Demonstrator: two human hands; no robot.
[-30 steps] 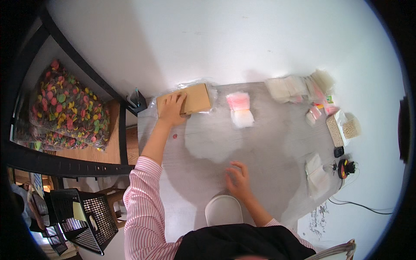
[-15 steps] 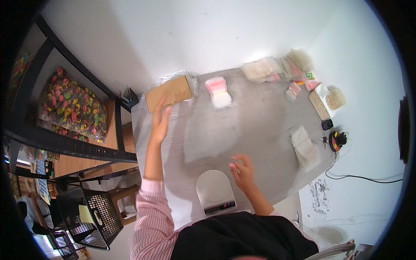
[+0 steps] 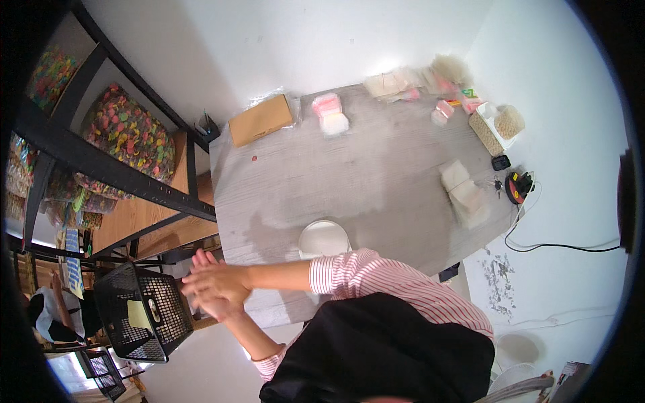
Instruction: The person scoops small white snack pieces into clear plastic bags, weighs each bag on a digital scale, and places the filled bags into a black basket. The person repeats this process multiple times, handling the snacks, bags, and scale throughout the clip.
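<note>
My right hand [image 3: 232, 283] lies across my left hand [image 3: 213, 307] off the left edge of the table. Both have their fingers stretched out, and nothing shows in them. Part of the left palm is hidden behind the right hand. Closest to them is a black mesh plastic basket [image 3: 161, 310] holding a yellowish piece. A white round-topped kitchen scale [image 3: 324, 236] stands at the near side of the table, its lower part hidden by my right sleeve. One tiny red piece [image 3: 254, 158] lies on the tabletop near the brown cardboard box [image 3: 261, 121].
On the grey table [image 3: 336, 174] are a pink-and-white packet stack [image 3: 329, 114], clear bag bundles [image 3: 463, 191], a tub of pale beads [image 3: 489, 131] and a black-red plug block [image 3: 516, 188]. A black-framed shelf [image 3: 114, 158] at left holds big bags of colourful candy [image 3: 127, 134].
My hands were apart above the table; now they meet at the left, the right having swung across my body. The view has shifted. The red piece now shows where my left hand was.
</note>
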